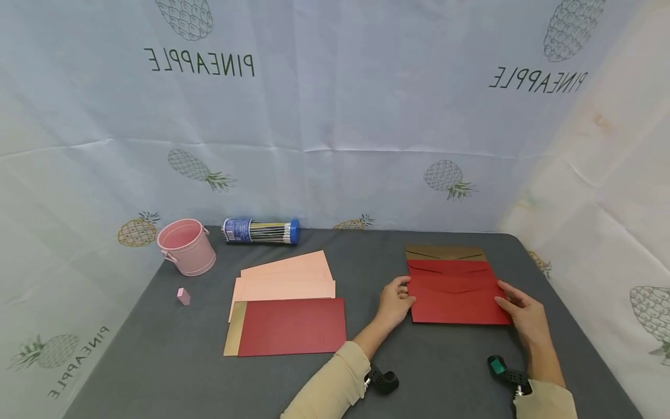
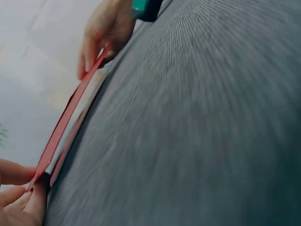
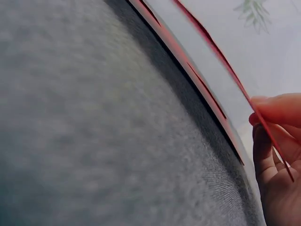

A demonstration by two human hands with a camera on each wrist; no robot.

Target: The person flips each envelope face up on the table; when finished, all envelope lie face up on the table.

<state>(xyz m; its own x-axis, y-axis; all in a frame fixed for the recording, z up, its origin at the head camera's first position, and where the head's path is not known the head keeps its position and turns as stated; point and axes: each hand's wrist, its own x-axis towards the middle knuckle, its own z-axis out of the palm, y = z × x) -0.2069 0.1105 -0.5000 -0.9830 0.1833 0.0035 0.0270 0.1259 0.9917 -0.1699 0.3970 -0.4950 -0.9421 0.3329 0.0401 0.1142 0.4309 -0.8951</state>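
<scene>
Between them, my left hand [image 1: 394,304] and right hand [image 1: 528,317] hold a red envelope [image 1: 458,308] by its two short sides. Thumb and fingers pinch its left end in the left wrist view, and the right wrist view shows the same grip at the other end. In both wrist views the held envelope [image 3: 225,61] is raised, with a gap above another red envelope [image 3: 207,94] lying on the table. Behind the red ones, the top strip of a gold envelope [image 1: 445,252] shows; the rest of it is covered.
Left of my left hand lie a dark red envelope [image 1: 293,327], a gold one [image 1: 235,331] partly under it, and several peach envelopes [image 1: 288,276]. Farther left are a pink bucket [image 1: 191,259], a small pink block [image 1: 183,296] and a tube of pencils [image 1: 262,231].
</scene>
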